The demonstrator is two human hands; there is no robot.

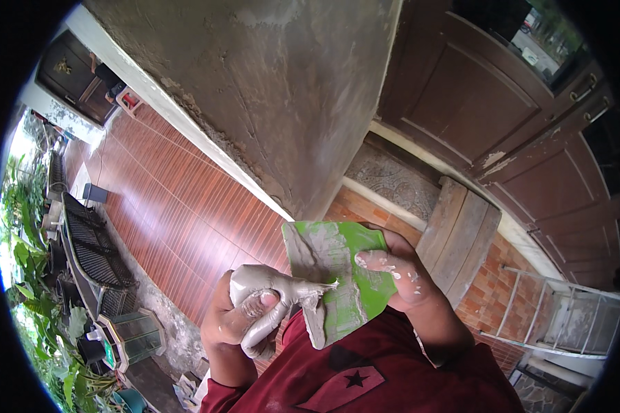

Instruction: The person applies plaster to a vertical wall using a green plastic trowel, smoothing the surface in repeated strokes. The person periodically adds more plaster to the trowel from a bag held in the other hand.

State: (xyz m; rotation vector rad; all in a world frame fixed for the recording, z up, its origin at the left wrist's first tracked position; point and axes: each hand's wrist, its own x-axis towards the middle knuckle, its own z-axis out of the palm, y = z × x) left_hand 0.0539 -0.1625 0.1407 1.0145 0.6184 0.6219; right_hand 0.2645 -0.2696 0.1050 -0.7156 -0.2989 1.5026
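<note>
Lower centre of frame: right hand (399,272) grips a flat green plastic float (337,275), roughly rectangular w/ rounded corners, thumb lying across its face and fingers wrapped behind the right edge; skin flecked w/ pale dried spots. The float's face is smeared w/ wet grey mortar (310,251), thick along its left and lower edge, thinner streaks across the middle where green shows through. Left hand (251,313) is just left of it, fingers curled tight around a metal trowel (282,286) so coated in grey paste that its shape reads as a smooth lump; its pointed tip touches the float's surface near centre. Fingers of that hand also caked grey. Below both hands, a dark red shirt (365,378) w/ a star print fills the bottom centre. Upper centre: a rough grey rendered column (282,89), mottled, trowel-marked, w/ a crumbly lower edge. Left of it, glossy red-brown ribbed floor tiles (179,199). Upper right: dark brown panelled wooden doors (489,96), paint flaking. Mid right: a weathered plank bench (458,237) on brick paving. Lower right: an aluminium ladder (565,310). Far left: black wire racks (93,241) and green plants (41,323).
</note>
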